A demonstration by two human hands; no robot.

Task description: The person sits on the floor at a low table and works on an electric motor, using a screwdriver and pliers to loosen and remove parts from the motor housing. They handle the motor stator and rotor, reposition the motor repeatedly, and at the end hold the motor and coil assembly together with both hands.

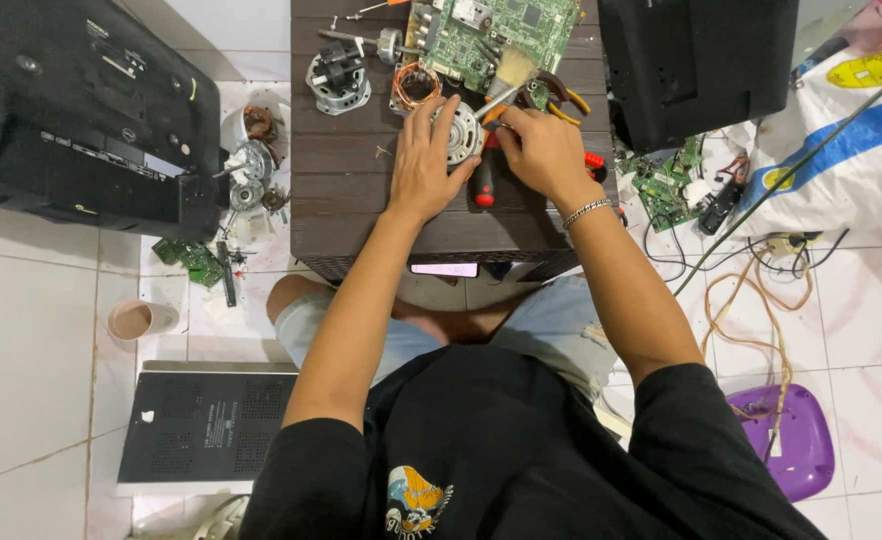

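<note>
Gripping a paintbrush [509, 78], the right hand [544, 152] works its bristles near the round motor part [458, 132], which the left hand [423, 165] steadies with curled fingers on the dark table [346, 190]. Light, short strokes would suit, keeping that part pinned flat beside the green circuit board [491, 35].

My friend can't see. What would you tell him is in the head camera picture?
Seen from above, a seated person's left hand steadies a round metal motor part on a small dark table, while the right hand works a paintbrush against it. A green circuit board, a red screwdriver and more parts lie nearby.
</note>
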